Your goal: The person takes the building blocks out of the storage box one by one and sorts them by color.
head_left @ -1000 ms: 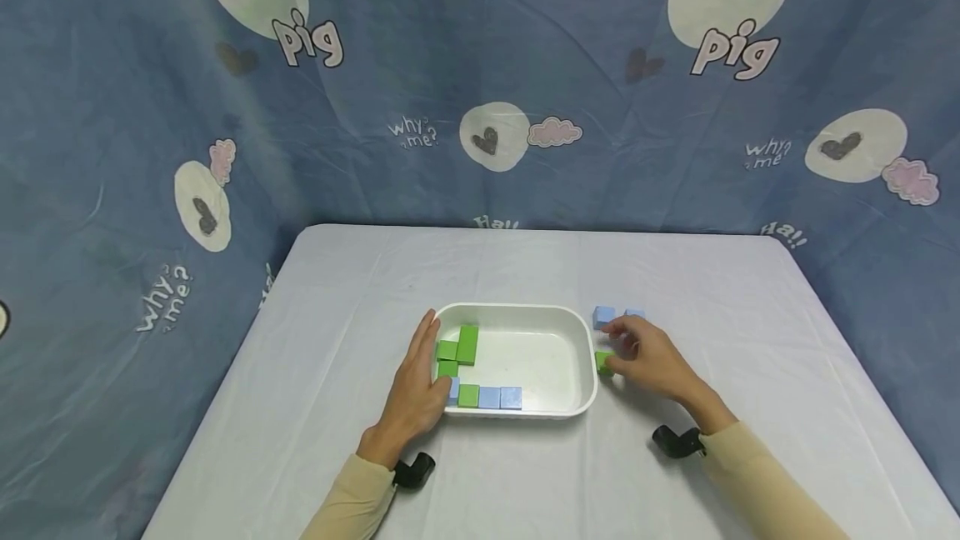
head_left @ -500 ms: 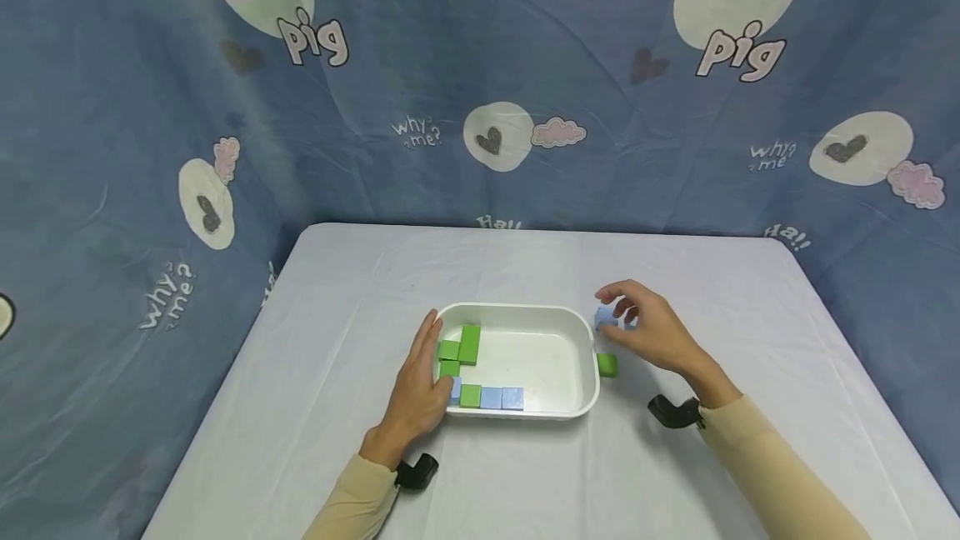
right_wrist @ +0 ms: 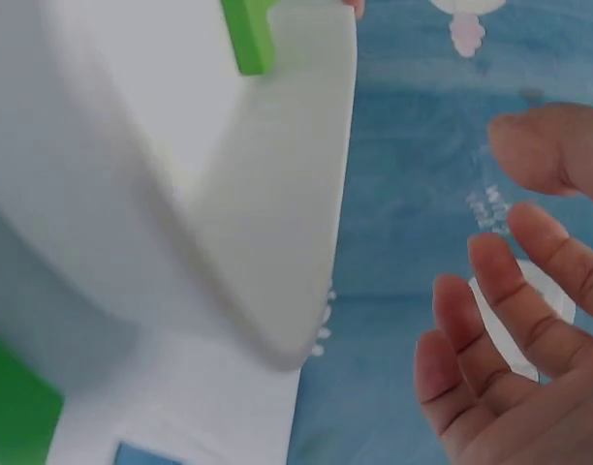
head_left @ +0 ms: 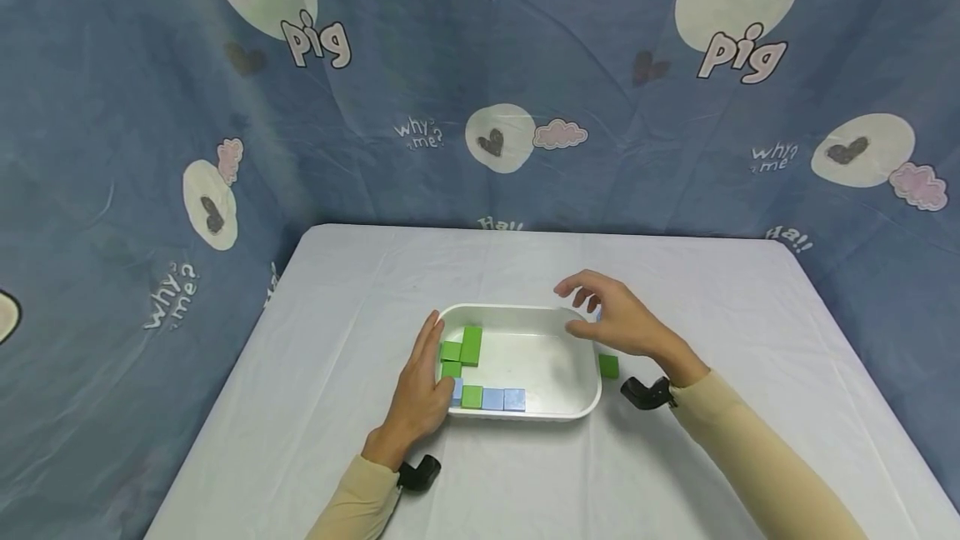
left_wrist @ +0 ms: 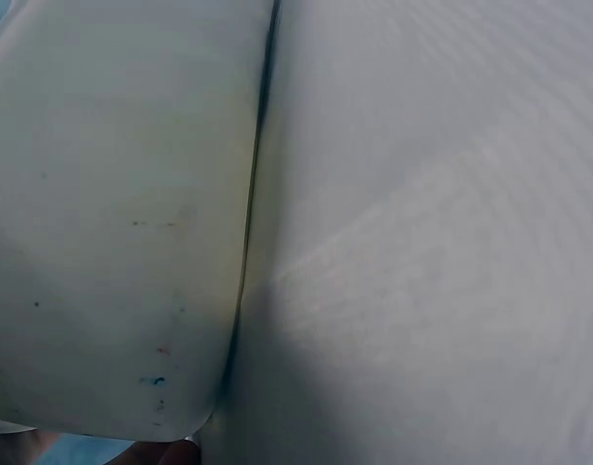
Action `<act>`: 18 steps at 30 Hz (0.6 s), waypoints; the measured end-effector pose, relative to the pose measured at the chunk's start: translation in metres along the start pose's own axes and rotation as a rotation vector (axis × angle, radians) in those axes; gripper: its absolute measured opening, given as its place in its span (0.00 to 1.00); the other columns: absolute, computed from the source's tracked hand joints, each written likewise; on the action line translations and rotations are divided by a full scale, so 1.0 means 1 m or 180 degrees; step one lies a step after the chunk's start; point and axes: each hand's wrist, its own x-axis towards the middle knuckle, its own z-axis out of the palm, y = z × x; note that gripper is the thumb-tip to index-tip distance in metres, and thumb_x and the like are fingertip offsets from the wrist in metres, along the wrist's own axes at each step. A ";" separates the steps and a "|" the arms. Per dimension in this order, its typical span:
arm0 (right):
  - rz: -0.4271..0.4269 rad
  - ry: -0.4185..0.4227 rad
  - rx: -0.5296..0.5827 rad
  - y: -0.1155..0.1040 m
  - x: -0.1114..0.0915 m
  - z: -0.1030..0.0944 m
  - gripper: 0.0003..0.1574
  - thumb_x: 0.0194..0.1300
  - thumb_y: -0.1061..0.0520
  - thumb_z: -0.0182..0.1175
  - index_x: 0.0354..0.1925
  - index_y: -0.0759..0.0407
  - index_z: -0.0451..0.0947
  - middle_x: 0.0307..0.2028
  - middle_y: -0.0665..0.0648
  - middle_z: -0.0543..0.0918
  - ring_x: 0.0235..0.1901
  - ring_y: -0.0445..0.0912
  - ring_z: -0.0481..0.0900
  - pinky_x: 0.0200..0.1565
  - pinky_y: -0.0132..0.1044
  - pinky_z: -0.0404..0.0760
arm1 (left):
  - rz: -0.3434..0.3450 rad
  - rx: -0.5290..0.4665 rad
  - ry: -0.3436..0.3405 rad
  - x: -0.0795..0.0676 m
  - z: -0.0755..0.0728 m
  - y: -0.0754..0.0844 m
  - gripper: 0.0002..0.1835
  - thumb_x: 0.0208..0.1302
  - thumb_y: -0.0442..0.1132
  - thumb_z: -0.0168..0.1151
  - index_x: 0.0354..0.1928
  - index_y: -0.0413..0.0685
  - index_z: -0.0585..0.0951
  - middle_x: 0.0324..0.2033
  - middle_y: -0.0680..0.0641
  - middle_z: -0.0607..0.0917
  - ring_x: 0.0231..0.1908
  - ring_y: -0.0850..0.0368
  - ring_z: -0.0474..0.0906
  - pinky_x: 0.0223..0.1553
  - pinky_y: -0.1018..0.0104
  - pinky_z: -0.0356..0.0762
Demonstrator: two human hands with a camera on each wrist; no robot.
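Note:
A white tray lies on the table with green and blue blocks in it. My left hand rests along the tray's left side, fingers straight up the wall and thumb over the front left corner, overlapping a blue block. My right hand hovers over the tray's back right corner. Its fingers are spread and loosely bent, with nothing between them in the right wrist view. A green block lies just outside the tray's right wall. Behind the right hand a sliver of blue block shows.
Inside the tray, several green blocks stand along the left side. A front row holds another green block and two more blue blocks. A white cloth covers the table; a blue printed curtain hangs behind it.
My right hand has left the green block at the right, passed over the blue blocks and moved left above the tray's back right corner. My left hand has stayed at the tray.

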 end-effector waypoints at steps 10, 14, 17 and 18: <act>-0.0360 -0.0479 0.0059 -0.012 0.026 0.013 0.29 0.54 0.68 0.72 0.55 0.58 0.81 0.51 0.57 0.83 0.47 0.52 0.79 0.48 0.50 0.79 | 0.0125 0.0018 0.0085 -0.001 0.003 -0.001 0.47 0.48 0.25 0.51 0.77 0.32 0.57 0.80 0.48 0.52 0.75 0.49 0.56 0.70 0.47 0.59; -0.0378 -0.0670 0.0065 -0.014 0.033 0.019 0.29 0.54 0.68 0.72 0.56 0.58 0.81 0.51 0.55 0.83 0.48 0.53 0.79 0.49 0.52 0.79 | 0.0104 0.0000 0.0062 -0.001 0.003 -0.001 0.46 0.49 0.26 0.51 0.77 0.32 0.57 0.80 0.50 0.51 0.75 0.51 0.55 0.71 0.50 0.57; -0.0370 -0.0799 0.0067 -0.016 0.038 0.026 0.29 0.55 0.67 0.73 0.55 0.53 0.82 0.50 0.49 0.83 0.48 0.52 0.79 0.50 0.52 0.79 | 0.0117 0.0008 0.0072 -0.001 0.001 -0.001 0.46 0.49 0.25 0.51 0.77 0.33 0.57 0.80 0.50 0.51 0.75 0.51 0.55 0.71 0.50 0.57; -0.0363 -0.0845 0.0077 -0.016 0.039 0.028 0.29 0.55 0.67 0.73 0.55 0.52 0.82 0.50 0.47 0.83 0.48 0.50 0.79 0.50 0.52 0.79 | 0.0132 0.0018 0.0081 -0.001 0.001 -0.001 0.46 0.49 0.25 0.51 0.77 0.33 0.57 0.80 0.49 0.51 0.75 0.50 0.55 0.71 0.49 0.57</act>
